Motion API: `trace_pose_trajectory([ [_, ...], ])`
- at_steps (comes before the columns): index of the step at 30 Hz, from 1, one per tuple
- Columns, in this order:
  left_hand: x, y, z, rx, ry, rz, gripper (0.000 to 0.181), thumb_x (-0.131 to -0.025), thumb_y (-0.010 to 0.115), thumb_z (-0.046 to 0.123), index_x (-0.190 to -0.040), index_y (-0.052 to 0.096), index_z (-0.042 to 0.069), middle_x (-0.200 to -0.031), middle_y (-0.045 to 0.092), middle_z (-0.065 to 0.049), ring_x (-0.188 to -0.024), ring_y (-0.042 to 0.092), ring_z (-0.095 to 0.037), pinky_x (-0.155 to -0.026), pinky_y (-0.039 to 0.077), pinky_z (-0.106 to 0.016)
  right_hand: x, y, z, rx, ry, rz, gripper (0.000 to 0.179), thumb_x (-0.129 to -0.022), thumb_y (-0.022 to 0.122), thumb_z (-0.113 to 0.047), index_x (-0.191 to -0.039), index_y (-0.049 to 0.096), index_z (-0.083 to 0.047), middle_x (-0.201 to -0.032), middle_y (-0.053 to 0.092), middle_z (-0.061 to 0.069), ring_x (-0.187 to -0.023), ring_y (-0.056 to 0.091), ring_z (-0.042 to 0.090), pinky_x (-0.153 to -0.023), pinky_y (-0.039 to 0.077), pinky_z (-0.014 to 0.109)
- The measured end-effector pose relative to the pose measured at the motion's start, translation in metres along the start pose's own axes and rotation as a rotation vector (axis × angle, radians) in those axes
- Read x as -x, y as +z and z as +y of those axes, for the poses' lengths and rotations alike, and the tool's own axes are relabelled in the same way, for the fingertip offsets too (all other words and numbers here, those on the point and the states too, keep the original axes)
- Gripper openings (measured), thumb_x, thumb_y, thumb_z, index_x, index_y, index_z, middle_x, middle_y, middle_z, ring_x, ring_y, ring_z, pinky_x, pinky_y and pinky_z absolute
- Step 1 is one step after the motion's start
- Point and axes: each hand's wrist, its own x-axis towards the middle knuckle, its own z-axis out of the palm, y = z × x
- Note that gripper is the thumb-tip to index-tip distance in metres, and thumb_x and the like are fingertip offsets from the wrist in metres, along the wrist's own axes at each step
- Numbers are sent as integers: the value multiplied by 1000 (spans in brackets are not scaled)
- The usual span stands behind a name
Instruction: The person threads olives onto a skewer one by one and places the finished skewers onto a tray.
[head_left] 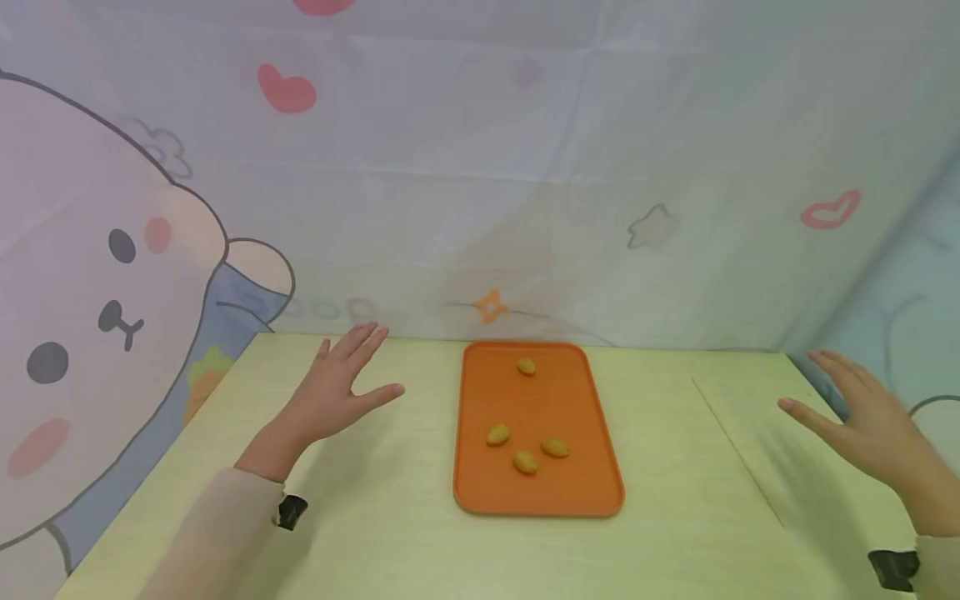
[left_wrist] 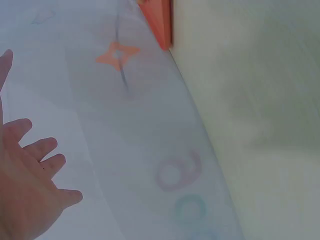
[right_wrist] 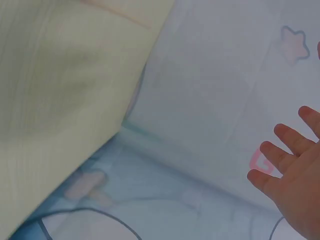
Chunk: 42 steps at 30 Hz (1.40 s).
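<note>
An orange tray lies on the pale table, with several small oval, yellow-green, fruit-like pieces on it. One piece is near the tray's far end; the others, among them a piece at the right, sit grouped in its nearer half. To the left of the tray, my left hand is raised over the table, fingers extended and thumb spread, holding nothing. My right hand hovers at the table's right edge, likewise empty with straight fingers. In the left wrist view only a corner of the tray shows.
Behind the pale yellow table hangs a printed cloth with hearts, stars and a large cartoon bear. A thin seam line runs along the table's right part. Dark bands sit at both wrists.
</note>
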Motion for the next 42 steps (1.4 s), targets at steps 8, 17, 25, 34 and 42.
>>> trace_pose_trajectory([
  [8, -13, 34, 18, 185, 15, 35, 79, -89, 66, 45, -152, 30, 13, -156, 28, -10, -142, 26, -34, -113, 22, -57, 1, 22, -5, -61, 27, 22, 76, -93, 63, -32, -144, 27, 11, -140, 30, 41, -126, 25, 60, -96, 22, 72],
  [17, -27, 63, 34, 305, 13, 7, 73, -90, 67, 41, -151, 34, 16, -153, 33, -11, -140, 30, -32, -109, 32, -55, -3, 56, 1, -138, 143, -142, 82, -97, 55, -42, -148, 18, 11, -145, 19, 41, -128, 23, 61, -91, 28, 73],
  [25, -37, 91, 46, 390, -13, -114, 73, -90, 69, 32, -150, 35, 11, -152, 33, -15, -141, 29, -35, -110, 30, -54, -2, 75, 12, -135, 199, -214, 86, -97, 52, -45, -144, 16, 17, -139, 24, 43, -117, 37, 58, -85, 40, 67],
  [34, -44, 111, 58, 437, 8, -228, 71, -89, 71, 25, -149, 37, 10, -152, 35, -10, -135, 39, -31, -111, 33, -46, -4, 85, 18, -139, 230, -325, 85, -97, 54, -43, -141, 19, 21, -132, 34, 44, -110, 47, 57, -79, 48, 58],
  [42, -47, 122, 58, 358, 60, -269, 66, -90, 69, 19, -146, 39, 1, -145, 42, -18, -125, 48, -34, -107, 37, -47, -6, 89, 21, -131, 254, -385, 84, -96, 58, -41, -138, 24, 23, -127, 42, 44, -110, 47, 57, -81, 49, 56],
])
